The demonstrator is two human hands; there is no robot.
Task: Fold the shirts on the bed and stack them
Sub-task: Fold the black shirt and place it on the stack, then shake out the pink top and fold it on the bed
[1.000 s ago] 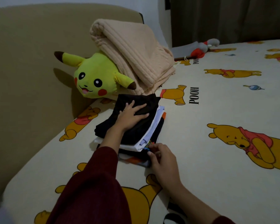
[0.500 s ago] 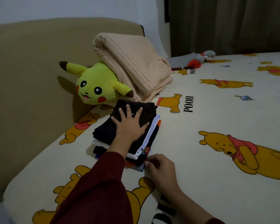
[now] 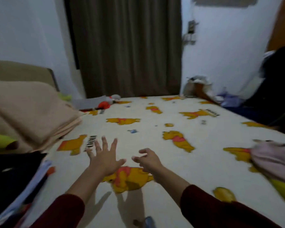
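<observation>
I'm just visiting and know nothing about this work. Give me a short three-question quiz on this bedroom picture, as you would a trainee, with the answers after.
1. True or false: the left hand is gripping a shirt.
2. Where does the stack of folded shirts lie from the hands? A. far right B. near left C. by the curtain
3. Fill in: the loose pinkish garment lies at the ______ edge of the bed sheet.

Key
1. False: its fingers are spread and hold nothing. The right hand also holds nothing, fingers loosely curled.
2. B, with a black shirt on top.
3. Right, apart from both hands.
</observation>
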